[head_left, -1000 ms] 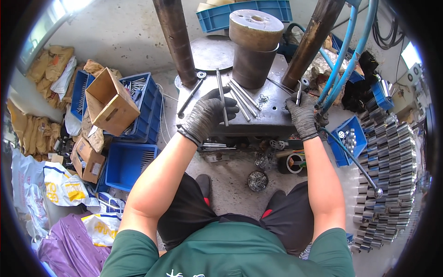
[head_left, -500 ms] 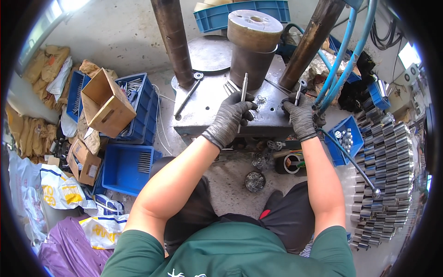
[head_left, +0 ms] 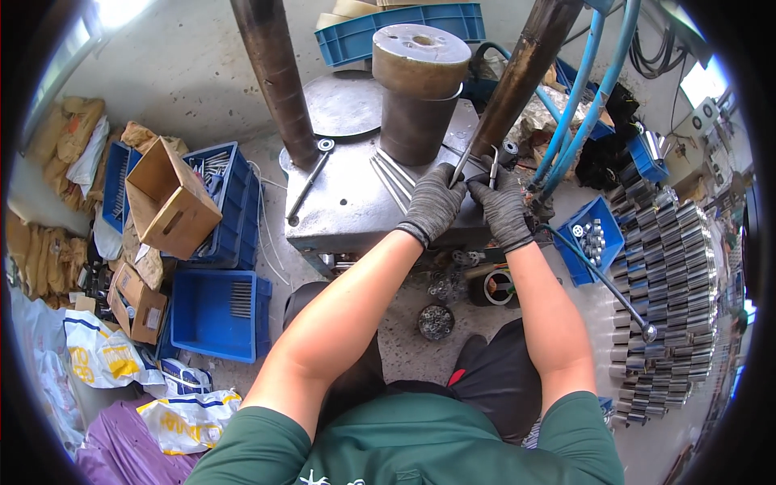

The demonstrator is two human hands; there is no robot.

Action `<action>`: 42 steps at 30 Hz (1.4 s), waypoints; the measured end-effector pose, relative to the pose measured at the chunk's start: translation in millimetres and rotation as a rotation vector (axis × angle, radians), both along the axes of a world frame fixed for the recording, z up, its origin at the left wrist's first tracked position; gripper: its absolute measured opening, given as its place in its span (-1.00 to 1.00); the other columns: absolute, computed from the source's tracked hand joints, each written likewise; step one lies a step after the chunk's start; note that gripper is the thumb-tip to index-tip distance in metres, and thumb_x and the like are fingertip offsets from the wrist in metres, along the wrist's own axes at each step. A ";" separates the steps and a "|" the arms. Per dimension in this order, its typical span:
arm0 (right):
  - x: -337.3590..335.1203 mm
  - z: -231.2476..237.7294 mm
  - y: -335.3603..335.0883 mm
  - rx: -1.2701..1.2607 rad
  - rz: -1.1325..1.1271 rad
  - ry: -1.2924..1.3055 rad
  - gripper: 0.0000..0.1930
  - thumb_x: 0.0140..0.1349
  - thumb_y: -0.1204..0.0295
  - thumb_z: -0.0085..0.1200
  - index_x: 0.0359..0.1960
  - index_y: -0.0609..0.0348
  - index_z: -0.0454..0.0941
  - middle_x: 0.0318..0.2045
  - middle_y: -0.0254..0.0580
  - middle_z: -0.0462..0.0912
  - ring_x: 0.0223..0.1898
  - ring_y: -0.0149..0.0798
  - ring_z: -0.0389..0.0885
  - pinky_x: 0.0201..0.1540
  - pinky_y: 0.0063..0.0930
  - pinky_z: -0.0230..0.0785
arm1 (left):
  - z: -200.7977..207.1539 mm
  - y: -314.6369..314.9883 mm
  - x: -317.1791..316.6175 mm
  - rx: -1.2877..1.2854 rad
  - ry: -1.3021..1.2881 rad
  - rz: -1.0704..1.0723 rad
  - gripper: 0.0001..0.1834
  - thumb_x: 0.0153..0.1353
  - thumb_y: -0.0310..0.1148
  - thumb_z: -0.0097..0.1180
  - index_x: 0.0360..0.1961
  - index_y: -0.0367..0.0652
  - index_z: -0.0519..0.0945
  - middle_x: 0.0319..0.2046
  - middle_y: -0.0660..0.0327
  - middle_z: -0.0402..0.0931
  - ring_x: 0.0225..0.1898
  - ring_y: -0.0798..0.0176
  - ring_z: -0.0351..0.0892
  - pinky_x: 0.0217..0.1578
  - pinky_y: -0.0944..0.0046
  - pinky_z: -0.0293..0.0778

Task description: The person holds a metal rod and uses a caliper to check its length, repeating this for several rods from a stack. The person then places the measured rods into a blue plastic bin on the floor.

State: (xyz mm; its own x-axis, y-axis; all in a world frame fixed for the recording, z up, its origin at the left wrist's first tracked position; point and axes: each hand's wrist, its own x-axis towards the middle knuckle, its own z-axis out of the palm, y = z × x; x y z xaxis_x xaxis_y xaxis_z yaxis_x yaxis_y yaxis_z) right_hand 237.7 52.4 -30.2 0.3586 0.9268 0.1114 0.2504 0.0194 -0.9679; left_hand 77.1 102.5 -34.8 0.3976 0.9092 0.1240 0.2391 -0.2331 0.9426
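Observation:
Over the right half of a steel press plate point(head_left: 323, 230), my two grey-gloved hands are close together. My left hand point(head_left: 435, 202) is closed around a slim metal rod point(head_left: 463, 160), which tilts up to the right. My right hand point(head_left: 504, 212) is closed on a thin metal tool with a bent tip point(head_left: 494, 164), pointing upward. Left of my left hand, several metal rods point(head_left: 391, 183) lie side by side. Behind them stands a thick steel cylinder point(head_left: 419, 113) with a wider cap. What lies under my fingers is hidden.
Dark steel columns point(head_left: 279, 81) rise on both sides of the cylinder. A long-handled tool point(head_left: 311, 184) lies on the plate's left. Blue hoses point(head_left: 575, 105) hang at the right, above a blue bin point(head_left: 592, 242) of metal parts. Stacked metal tubes point(head_left: 667, 299) stand far right; blue crates point(head_left: 220, 315) left.
My left hand has moved right, close beside my right hand, and its rod now leans instead of standing upright. The rods on the plate are more exposed. The whole view has shifted slightly.

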 end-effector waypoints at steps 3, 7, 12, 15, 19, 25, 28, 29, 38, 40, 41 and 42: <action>-0.3 -2.8 -0.5 0.037 -0.005 -0.054 -0.37 0.13 0.56 0.37 0.30 0.26 0.50 -0.24 -0.32 0.66 -0.26 -0.44 0.55 -0.14 -0.51 0.49 | -1.0 3.9 8.3 0.012 0.096 -0.001 -0.78 0.38 -0.36 0.22 -0.07 -0.29 0.59 -0.50 0.14 0.59 -0.53 0.29 0.56 -0.45 0.21 0.52; 3.5 -2.0 -4.3 0.053 -0.026 -0.044 -0.41 0.13 0.53 0.38 0.25 0.25 0.54 -0.22 -0.31 0.68 -0.24 -0.45 0.57 -0.10 -0.51 0.50 | 4.9 10.3 13.6 -0.106 0.133 -0.052 -0.75 0.39 -0.31 0.21 -0.09 -0.31 0.58 -0.49 0.08 0.59 -0.53 0.24 0.59 -0.44 0.18 0.54; 0.2 9.8 -11.4 -0.026 -0.028 0.260 -0.49 0.18 0.52 0.33 0.21 0.19 0.57 -0.22 -0.31 0.72 -0.25 -0.43 0.64 -0.18 -0.51 0.50 | 5.7 21.8 13.3 -0.010 0.281 -0.032 -0.69 0.37 -0.29 0.17 -0.09 -0.38 0.59 -0.43 -0.02 0.66 -0.40 0.09 0.67 -0.29 0.10 0.57; 7.1 20.9 -17.9 -0.058 -0.132 0.480 -0.63 0.21 0.49 0.30 0.07 0.13 0.60 -0.29 -0.30 0.74 -0.31 -0.36 0.67 -0.33 -0.50 0.46 | 6.5 24.5 11.1 -0.162 0.197 -0.061 -0.72 0.38 -0.34 0.12 -0.07 -0.38 0.57 -0.40 0.03 0.69 -0.47 0.20 0.67 -0.37 0.19 0.61; 25.7 28.9 -26.8 -0.209 -0.145 0.706 -0.74 0.19 0.43 0.28 -0.08 0.07 0.59 -0.34 -0.30 0.72 -0.38 -0.34 0.63 -0.40 -0.39 0.39 | 16.5 19.3 6.8 -0.238 0.159 -0.086 -0.74 0.39 -0.35 0.08 -0.06 -0.35 0.54 -0.36 0.05 0.71 -0.51 0.26 0.64 -0.47 0.24 0.59; 31.9 36.8 -50.9 -0.171 0.068 0.606 -0.64 0.12 0.56 0.25 -0.01 0.21 0.57 -0.27 -0.23 0.67 -0.32 -0.35 0.64 -0.30 -0.48 0.49 | 38.9 6.1 -2.0 -0.375 0.045 -0.063 -0.76 0.36 -0.35 0.09 -0.12 -0.36 0.51 -0.43 0.04 0.69 -0.52 0.27 0.65 -0.51 0.24 0.57; 22.6 48.1 -75.6 -0.120 0.134 0.260 -0.50 -0.01 0.54 0.30 0.07 0.26 0.59 -0.23 -0.30 0.64 -0.26 -0.32 0.60 -0.15 -0.36 0.52 | 45.1 -4.0 -4.6 -0.520 -0.176 -0.067 -0.79 0.36 -0.39 0.07 -0.08 -0.30 0.50 -0.32 0.04 0.71 -0.54 0.38 0.53 -0.59 0.37 0.45; 16.0 50.5 -83.4 -0.052 0.141 -0.047 -0.43 -0.04 0.53 0.30 0.12 0.32 0.57 -0.20 -0.26 0.65 -0.20 -0.27 0.62 -0.09 -0.32 0.54 | 46.6 -7.0 -6.0 -0.607 -0.320 -0.067 -0.80 0.38 -0.39 0.07 -0.06 -0.26 0.50 -0.27 0.03 0.72 -0.57 0.44 0.48 -0.63 0.44 0.41; -9.7 64.6 -105.8 0.208 0.152 -1.029 -0.35 -0.12 0.55 0.26 0.17 0.09 0.62 -0.05 0.00 0.68 -0.06 0.11 0.60 0.01 -0.05 0.51 | 43.2 -30.8 -29.4 -0.955 -0.699 -0.023 -0.88 0.31 -0.49 0.18 -0.24 -0.20 0.45 -0.43 0.25 0.45 -0.51 0.41 0.45 -0.67 0.54 0.39; -10.2 65.0 -105.8 0.249 0.153 -1.040 -0.35 -0.12 0.56 0.25 0.17 0.09 0.63 -0.05 -0.01 0.68 -0.07 0.10 0.61 0.00 -0.04 0.51 | 41.9 -30.6 -33.0 -0.950 -0.696 -0.024 -0.87 0.31 -0.49 0.18 -0.24 -0.20 0.45 -0.43 0.25 0.45 -0.51 0.41 0.45 -0.67 0.54 0.39; -10.3 65.1 -106.0 0.249 0.149 -1.062 -0.36 -0.12 0.57 0.24 0.16 0.09 0.63 -0.05 -0.02 0.68 -0.08 0.10 0.61 -0.01 -0.04 0.50 | 41.5 -30.4 -34.5 -0.947 -0.694 -0.031 -0.87 0.31 -0.49 0.18 -0.24 -0.19 0.46 -0.43 0.26 0.45 -0.51 0.41 0.45 -0.67 0.54 0.39; -10.5 65.1 -105.9 0.272 0.154 -1.057 -0.36 -0.12 0.57 0.24 0.16 0.09 0.63 -0.05 -0.02 0.68 -0.08 0.10 0.61 -0.01 -0.04 0.50 | 41.5 -30.0 -36.1 -0.946 -0.695 -0.029 -0.87 0.31 -0.49 0.18 -0.24 -0.19 0.46 -0.43 0.26 0.45 -0.51 0.41 0.45 -0.67 0.54 0.39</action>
